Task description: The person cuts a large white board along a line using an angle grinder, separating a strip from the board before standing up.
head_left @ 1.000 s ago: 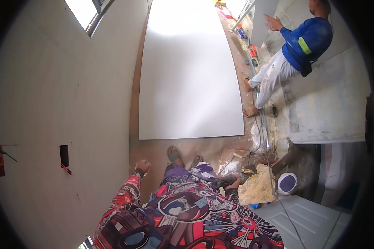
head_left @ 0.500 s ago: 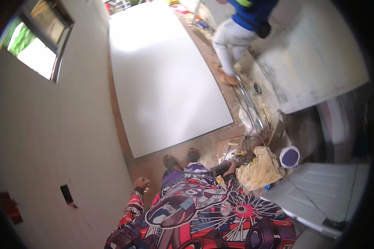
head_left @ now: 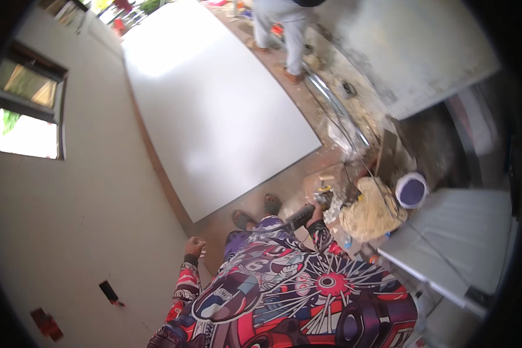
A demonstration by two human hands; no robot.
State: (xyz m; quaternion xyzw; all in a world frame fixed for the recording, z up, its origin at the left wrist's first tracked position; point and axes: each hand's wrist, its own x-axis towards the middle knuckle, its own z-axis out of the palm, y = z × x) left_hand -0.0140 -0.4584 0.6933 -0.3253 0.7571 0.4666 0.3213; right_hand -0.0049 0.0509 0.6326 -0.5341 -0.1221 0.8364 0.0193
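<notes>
In my right hand, at my front, is an angle grinder with a long dark body. Its metal head points away from me, and its cord runs left across my clothes. My left hand hangs by the left wall, with fingers curled and nothing visible in them. A large white board lies flat beyond my sandalled feet; neither hand touches it.
Another person in pale trousers stands by the board's right edge. Metal channels, a cable and debris lie beside them. Nearer are a yellowish sack, a white bucket and a grey panel. A wall runs along my left.
My view has turned right, and the board now looks tilted and shifted left. The other person has straightened their stance farther along. The grinder stays in my right hand.
</notes>
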